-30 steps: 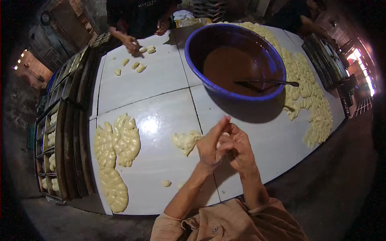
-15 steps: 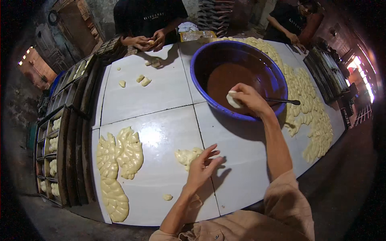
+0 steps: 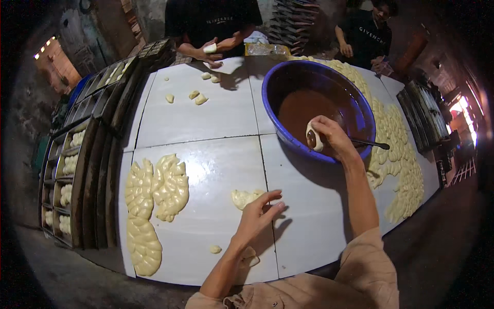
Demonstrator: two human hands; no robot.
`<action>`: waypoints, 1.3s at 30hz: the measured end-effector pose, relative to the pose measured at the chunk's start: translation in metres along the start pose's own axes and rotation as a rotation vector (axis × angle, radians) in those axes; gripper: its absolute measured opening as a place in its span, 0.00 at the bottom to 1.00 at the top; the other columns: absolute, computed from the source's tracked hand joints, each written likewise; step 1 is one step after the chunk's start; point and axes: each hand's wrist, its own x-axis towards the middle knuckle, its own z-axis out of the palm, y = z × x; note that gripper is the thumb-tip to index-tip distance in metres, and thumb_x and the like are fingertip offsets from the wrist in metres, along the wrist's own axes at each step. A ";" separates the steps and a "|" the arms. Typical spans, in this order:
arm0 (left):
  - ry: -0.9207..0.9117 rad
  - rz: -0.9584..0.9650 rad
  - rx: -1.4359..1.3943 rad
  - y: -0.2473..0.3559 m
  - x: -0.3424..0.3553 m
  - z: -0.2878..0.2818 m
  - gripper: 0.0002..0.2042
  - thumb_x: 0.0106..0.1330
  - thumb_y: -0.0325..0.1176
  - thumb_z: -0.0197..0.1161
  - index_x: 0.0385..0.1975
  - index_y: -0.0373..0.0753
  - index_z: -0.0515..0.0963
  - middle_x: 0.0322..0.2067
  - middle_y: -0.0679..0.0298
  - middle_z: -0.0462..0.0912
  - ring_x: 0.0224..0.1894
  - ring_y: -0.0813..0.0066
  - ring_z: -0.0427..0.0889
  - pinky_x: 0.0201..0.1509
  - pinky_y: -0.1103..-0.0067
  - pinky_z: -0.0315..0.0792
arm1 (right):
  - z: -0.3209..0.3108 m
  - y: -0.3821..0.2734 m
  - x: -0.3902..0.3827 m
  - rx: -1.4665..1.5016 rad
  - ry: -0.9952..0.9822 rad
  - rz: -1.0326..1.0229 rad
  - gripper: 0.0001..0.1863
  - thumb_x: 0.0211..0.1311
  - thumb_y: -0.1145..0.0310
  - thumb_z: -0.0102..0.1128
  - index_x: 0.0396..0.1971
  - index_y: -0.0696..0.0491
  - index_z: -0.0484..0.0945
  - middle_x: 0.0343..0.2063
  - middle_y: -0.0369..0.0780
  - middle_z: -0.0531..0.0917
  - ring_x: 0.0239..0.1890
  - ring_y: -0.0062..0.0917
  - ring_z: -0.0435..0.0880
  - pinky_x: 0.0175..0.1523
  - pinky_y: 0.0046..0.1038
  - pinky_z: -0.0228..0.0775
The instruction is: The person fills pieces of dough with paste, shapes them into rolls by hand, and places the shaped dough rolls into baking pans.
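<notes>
Pale dough [image 3: 318, 141]: right hand [image 3: 332, 136] pinches, left hand [image 3: 256, 213] half-spread.

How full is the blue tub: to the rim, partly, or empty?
Partly full: brown contents lie low in the tub, with bare wall showing above them. How deep they go, I cannot tell.

Dim overall; glare on table [image 3: 218, 167]; edges bent, corners black.

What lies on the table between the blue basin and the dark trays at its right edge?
The head view shows a spread of pale dough pieces between the blue basin and the dark trays.
</notes>
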 end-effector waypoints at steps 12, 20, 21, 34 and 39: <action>0.103 0.101 -0.725 -0.002 0.021 0.024 0.20 0.74 0.46 0.56 0.50 0.34 0.77 0.42 0.60 0.85 0.48 0.70 0.83 0.57 0.69 0.76 | 0.088 0.060 -0.103 0.664 -0.092 -0.004 0.19 0.66 0.63 0.63 0.51 0.54 0.71 0.45 0.37 0.78 0.49 0.22 0.80 0.55 0.28 0.78; 0.407 0.115 -0.548 -0.024 -0.020 0.008 0.17 0.66 0.32 0.67 0.51 0.30 0.80 0.40 0.59 0.86 0.40 0.78 0.84 0.45 0.83 0.78 | 0.165 0.079 -0.143 -0.461 0.204 -0.524 0.16 0.58 0.78 0.64 0.48 0.57 0.80 0.59 0.47 0.70 0.55 0.33 0.78 0.53 0.31 0.78; 0.414 0.116 -0.551 -0.028 -0.019 0.010 0.17 0.66 0.32 0.67 0.51 0.30 0.80 0.40 0.59 0.86 0.40 0.78 0.84 0.45 0.83 0.78 | 0.166 0.089 -0.141 -0.461 0.197 -0.525 0.16 0.58 0.78 0.64 0.48 0.57 0.80 0.59 0.47 0.70 0.55 0.33 0.78 0.53 0.31 0.78; 0.278 0.002 -0.400 0.000 -0.051 -0.021 0.17 0.67 0.39 0.67 0.48 0.34 0.81 0.38 0.62 0.85 0.37 0.77 0.85 0.38 0.81 0.82 | 0.160 0.083 -0.171 -0.092 -0.115 -0.311 0.17 0.63 0.69 0.66 0.52 0.53 0.81 0.48 0.41 0.81 0.45 0.22 0.79 0.47 0.25 0.73; 0.176 0.110 -0.392 -0.012 -0.071 -0.008 0.14 0.68 0.32 0.63 0.52 0.37 0.80 0.45 0.62 0.84 0.45 0.75 0.83 0.42 0.77 0.83 | 0.172 0.092 -0.174 -0.190 0.195 -0.662 0.09 0.63 0.71 0.66 0.42 0.53 0.81 0.43 0.39 0.80 0.44 0.20 0.77 0.47 0.26 0.71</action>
